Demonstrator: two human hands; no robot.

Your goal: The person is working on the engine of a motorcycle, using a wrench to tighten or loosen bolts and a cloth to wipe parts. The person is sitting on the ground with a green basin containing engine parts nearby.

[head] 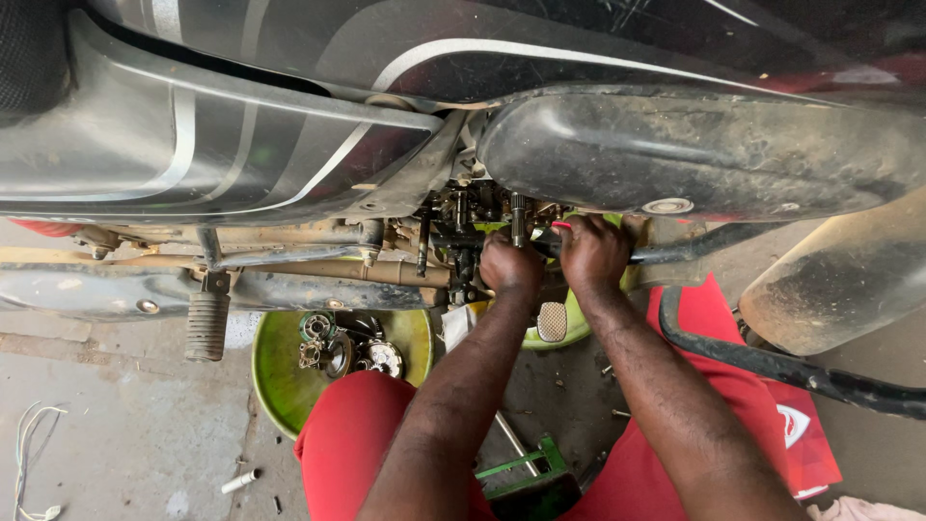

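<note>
My knees in red trousers (357, 434) fill the bottom of the frame, spread so that both forearms can pass between them up to the motorcycle engine (461, 232) at centre, beneath the black side panel (193, 125) and dusty cover (694, 145). My left hand (511, 265) is closed in a fist around a dark part low on the engine, apparently steadying it, while my right hand (590, 253) is clenched on a red-tipped tool just beside it. The green bowl (280, 376) at lower left holds removed metal parts (342, 349), kept within reach and off the concrete floor (125, 425).
</note>
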